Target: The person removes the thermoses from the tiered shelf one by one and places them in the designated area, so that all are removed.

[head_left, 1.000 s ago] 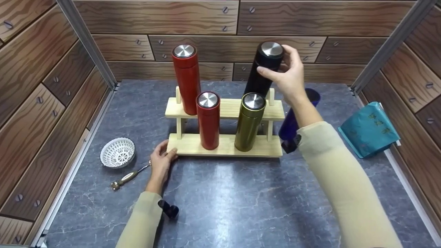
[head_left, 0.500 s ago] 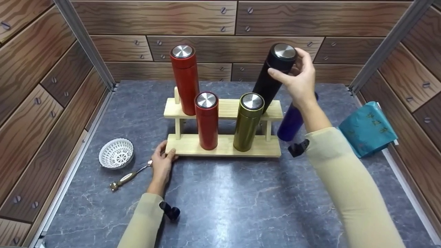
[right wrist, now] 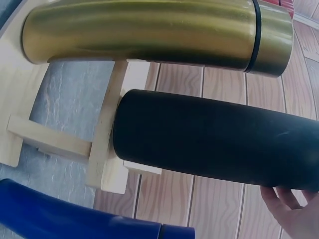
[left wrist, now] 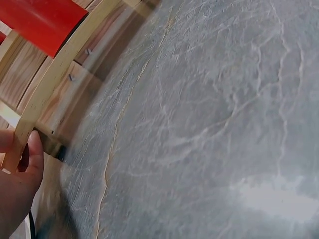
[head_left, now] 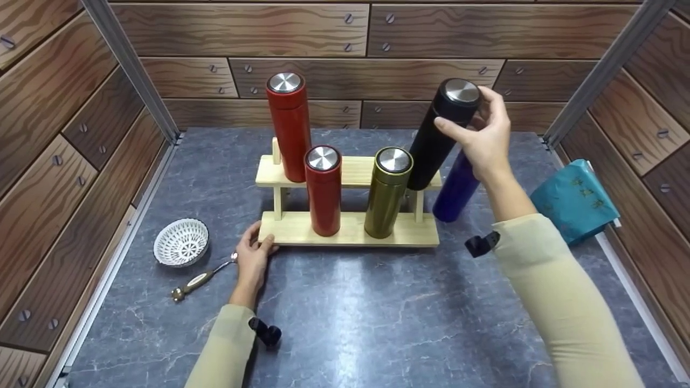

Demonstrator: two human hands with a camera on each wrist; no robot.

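My right hand grips a black thermos near its steel-topped cap. The black thermos leans, cap toward the right, its base at the right end of the wooden rack's upper shelf; contact there is unclear. The left hand pinches the lower shelf's left end, thumb on one face and fingers on the other in the left wrist view. A red thermos stands on the upper shelf's left. On the lower shelf stand another red thermos and a gold thermos.
A blue thermos is right of the rack, partly hidden by my right hand. Farther right lies a teal bag. A white patterned bowl and a utensil with a decorated handle lie to the left. Wood-patterned walls surround the grey table.
My right hand has carried the black thermos to the right and somewhat lower in view, tilting it more. The left hand stays on the rack's left end.
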